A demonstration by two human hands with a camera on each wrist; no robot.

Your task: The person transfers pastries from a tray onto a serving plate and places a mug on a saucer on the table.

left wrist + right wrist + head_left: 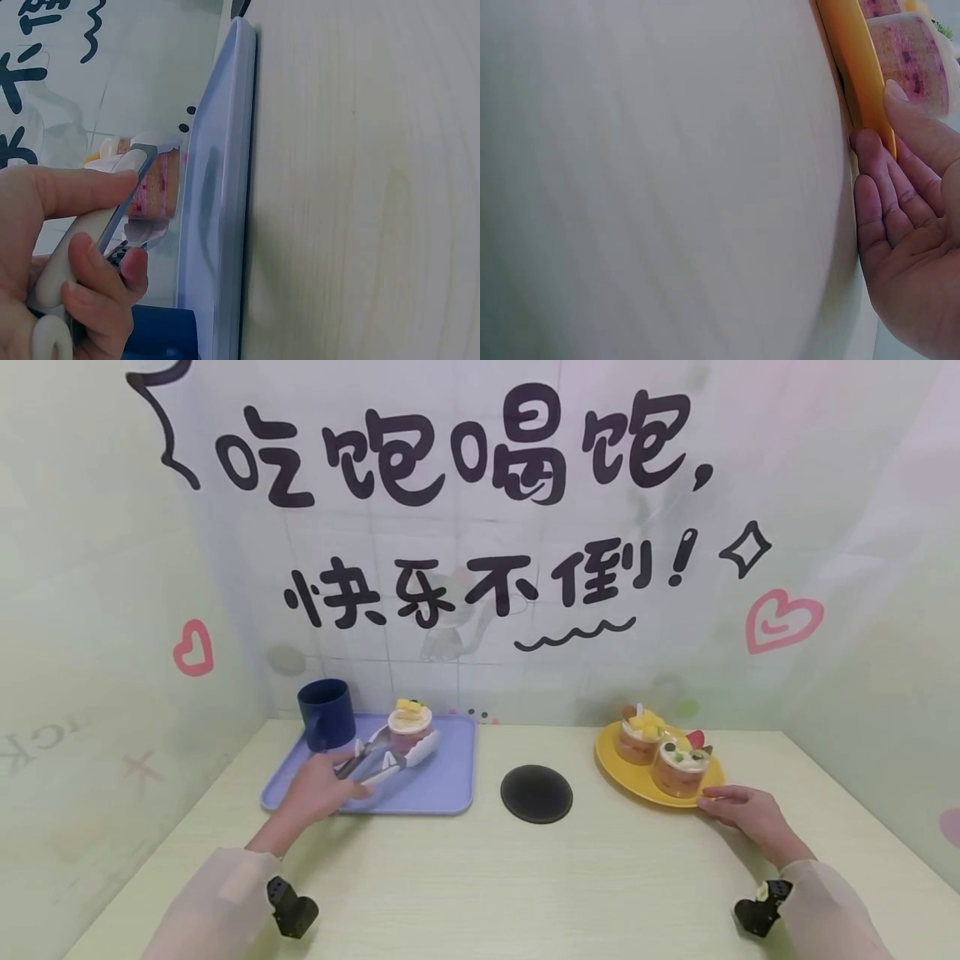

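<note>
My left hand (318,789) grips a pair of tongs (385,770) with pale handles, fingers curled round them in the left wrist view. The tongs' white tips stand around a small cake cup (410,720) topped with yellow fruit pieces, over the lavender tray (442,793). My right hand (753,817) pinches the near right rim of a yellow plate (630,781), thumb above and fingers at its underside. Two fruit-topped cake cups sit on that plate: one at the back (640,745), and one at the front (681,772) close to my fingertips.
A dark blue mug (327,714) stands at the back left of the tray. Between tray and plate, a round black disc (536,793) lies on the pale wooden table (525,893). A printed backdrop (495,677) rises behind the table, with side panels left and right.
</note>
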